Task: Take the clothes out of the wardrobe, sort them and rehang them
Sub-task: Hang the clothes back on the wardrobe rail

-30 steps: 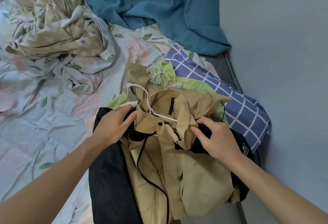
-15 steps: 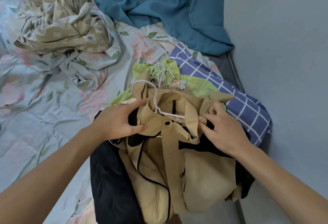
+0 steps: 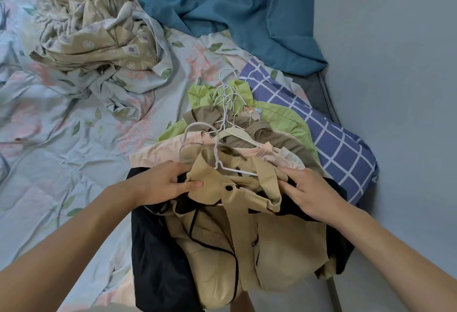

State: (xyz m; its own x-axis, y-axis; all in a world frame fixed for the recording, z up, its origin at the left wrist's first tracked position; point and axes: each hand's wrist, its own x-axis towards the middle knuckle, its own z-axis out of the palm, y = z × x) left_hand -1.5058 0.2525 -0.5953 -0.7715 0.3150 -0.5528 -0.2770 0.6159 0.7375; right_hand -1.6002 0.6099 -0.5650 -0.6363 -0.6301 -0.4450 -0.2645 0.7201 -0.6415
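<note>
While both hands grip the tan button-front jacket [image 3: 249, 227] on its white wire hanger [image 3: 223, 163], it lies atop the clothes pile at 6 o'clock on the bed [image 3: 61, 188]. Left hand [image 3: 164, 183] and right hand [image 3: 310, 194] fingers pinch its shoulders; lifting evenly should keep it hung.

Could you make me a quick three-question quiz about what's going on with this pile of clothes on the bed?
1. True or false: both hands grip the tan jacket.
2. Which lies right of the pile: A) blue checked pillow B) teal cloth?
3. What white item sits in the jacket's collar?

Key: 1 true: left hand and right hand hold its shoulders. 2 A. 3 a white hanger.
</note>
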